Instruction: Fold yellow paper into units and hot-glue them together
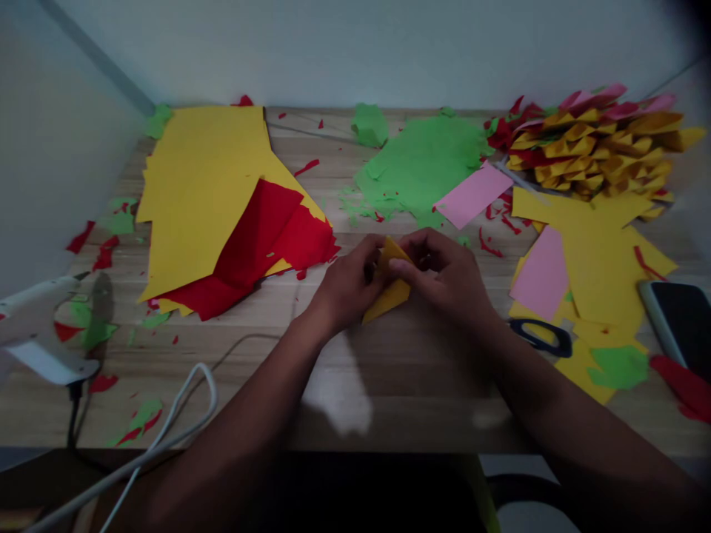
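Observation:
A small folded piece of yellow paper (pixel 389 292) is held above the middle of the wooden table. My left hand (pixel 352 281) pinches its left side, the fingers curled around the edge. On the other side my right hand (pixel 444 270) grips it, with the thumb pressed on the front of the fold. The fingertips behind the paper are partly hidden. Large yellow sheets (pixel 205 170) with a crumpled red paper (pixel 266 237) on them lie to the left of my hands. Beyond my hands is a torn green sheet (pixel 422 163), beside a pink strip (pixel 475 194).
Folded yellow and pink pieces (pixel 600 152) are heaped at the back right. Yellow offcuts (pixel 600 259), a dark scissors handle (pixel 541 337) and a phone (pixel 678 326) lie on the right. A white glue gun (pixel 44 318) and a white cable (pixel 183 429) are at the left.

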`<state>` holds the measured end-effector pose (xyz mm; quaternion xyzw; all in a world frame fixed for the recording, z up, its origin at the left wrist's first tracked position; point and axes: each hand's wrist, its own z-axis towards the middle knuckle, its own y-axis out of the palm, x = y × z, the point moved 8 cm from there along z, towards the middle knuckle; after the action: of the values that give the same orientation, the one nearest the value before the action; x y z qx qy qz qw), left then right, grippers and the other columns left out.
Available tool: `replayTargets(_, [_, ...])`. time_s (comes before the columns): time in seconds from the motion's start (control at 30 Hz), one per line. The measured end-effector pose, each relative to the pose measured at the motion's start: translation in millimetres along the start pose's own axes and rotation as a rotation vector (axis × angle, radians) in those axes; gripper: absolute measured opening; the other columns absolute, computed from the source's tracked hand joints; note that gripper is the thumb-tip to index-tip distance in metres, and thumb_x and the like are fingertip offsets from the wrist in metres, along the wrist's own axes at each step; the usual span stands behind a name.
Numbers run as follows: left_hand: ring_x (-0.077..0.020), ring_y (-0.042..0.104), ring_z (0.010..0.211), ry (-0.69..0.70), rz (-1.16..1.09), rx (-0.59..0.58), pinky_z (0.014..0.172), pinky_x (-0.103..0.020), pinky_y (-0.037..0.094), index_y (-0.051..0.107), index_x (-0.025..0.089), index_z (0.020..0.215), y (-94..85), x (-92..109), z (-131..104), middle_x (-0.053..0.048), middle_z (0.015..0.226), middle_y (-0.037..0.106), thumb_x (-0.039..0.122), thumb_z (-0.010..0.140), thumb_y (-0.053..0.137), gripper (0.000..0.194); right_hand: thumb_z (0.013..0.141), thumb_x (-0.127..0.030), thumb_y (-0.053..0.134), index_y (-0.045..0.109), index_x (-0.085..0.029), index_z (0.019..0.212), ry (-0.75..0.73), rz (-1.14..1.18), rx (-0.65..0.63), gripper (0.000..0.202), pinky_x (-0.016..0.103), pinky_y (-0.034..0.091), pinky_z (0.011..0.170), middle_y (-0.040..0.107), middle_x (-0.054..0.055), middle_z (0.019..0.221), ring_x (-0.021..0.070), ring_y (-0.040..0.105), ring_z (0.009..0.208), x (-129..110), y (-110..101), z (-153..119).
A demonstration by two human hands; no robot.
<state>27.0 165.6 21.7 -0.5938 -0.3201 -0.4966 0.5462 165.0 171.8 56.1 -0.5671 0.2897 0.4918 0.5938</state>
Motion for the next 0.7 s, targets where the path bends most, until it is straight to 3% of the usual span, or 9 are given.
replayTargets(0.1, [-0.0128, 0.060, 0.072, -0.017, -0.072, -0.027, 0.067, -0.024, 0.047, 0.053, 0.023, 0.128, 2.1, 3, 0, 0.002, 0.083, 0.064, 0.028, 0.085, 0.068, 0.045, 0.082, -0.028, 0.067, 0.056, -0.023, 0.096, 0.036, 0.055, 0.032, 0.019, 0.026, 0.043, 0.053, 0.063, -0.003, 0.074, 0.0136, 0.058, 0.061, 7, -1, 1])
replayTargets(0.23, [-0.0118, 0.061, 0.074, -0.049, -0.276, 0.130, 0.067, -0.023, 0.047, 0.054, 0.021, 0.121, -9.7, 3, 3, 0.001, 0.083, 0.063, 0.025, 0.083, 0.069, 0.041, 0.081, -0.024, 0.066, 0.047, -0.028, 0.113, 0.102, 0.166, 0.070, 0.037, 0.026, 0.042, 0.046, 0.062, -0.006, 0.064, 0.0153, 0.058, 0.052, 11, -4, 1])
replayTargets(0.37, [-0.0136, 0.064, 0.080, -0.075, -0.296, 0.280, 0.069, -0.025, 0.049, 0.059, 0.021, 0.109, -25.4, 0, 3, -0.002, 0.091, 0.064, 0.032, 0.088, 0.063, 0.024, 0.083, -0.026, 0.065, 0.047, -0.028, 0.102, 0.094, 0.188, 0.164, 0.026, 0.027, 0.045, 0.048, 0.061, -0.006, 0.067, 0.0148, 0.059, 0.052, 8, -11, -1])
replayTargets(0.5, [-0.0161, 0.066, 0.084, -0.082, -0.281, 0.251, 0.073, -0.027, 0.052, 0.059, 0.021, 0.111, -26.9, 0, 6, -0.001, 0.088, 0.065, 0.028, 0.081, 0.069, 0.033, 0.081, -0.025, 0.066, 0.046, -0.027, 0.086, 0.059, 0.117, 0.276, 0.021, 0.028, 0.046, 0.052, 0.058, -0.004, 0.069, 0.0149, 0.059, 0.058, 7, -23, 1])
replayTargets(0.57, [-0.0143, 0.065, 0.077, -0.125, -0.299, 0.216, 0.069, -0.026, 0.052, 0.058, 0.020, 0.113, -23.7, -1, 3, 0.000, 0.085, 0.065, 0.022, 0.076, 0.073, 0.040, 0.079, -0.025, 0.068, 0.050, -0.026, 0.082, 0.053, 0.052, 0.209, 0.019, 0.028, 0.047, 0.053, 0.059, -0.003, 0.071, 0.0156, 0.060, 0.062, 3, -23, 4])
replayTargets(0.7, [-0.0111, 0.063, 0.070, -0.177, -0.185, 0.218, 0.064, -0.024, 0.050, 0.061, 0.024, 0.115, -28.7, 3, -24, 0.001, 0.090, 0.065, 0.015, 0.078, 0.070, 0.039, 0.076, -0.027, 0.072, 0.061, -0.023, 0.084, 0.079, -0.052, -0.153, 0.014, 0.028, 0.048, 0.056, 0.067, -0.001, 0.079, 0.0162, 0.062, 0.066, -14, -2, 0])
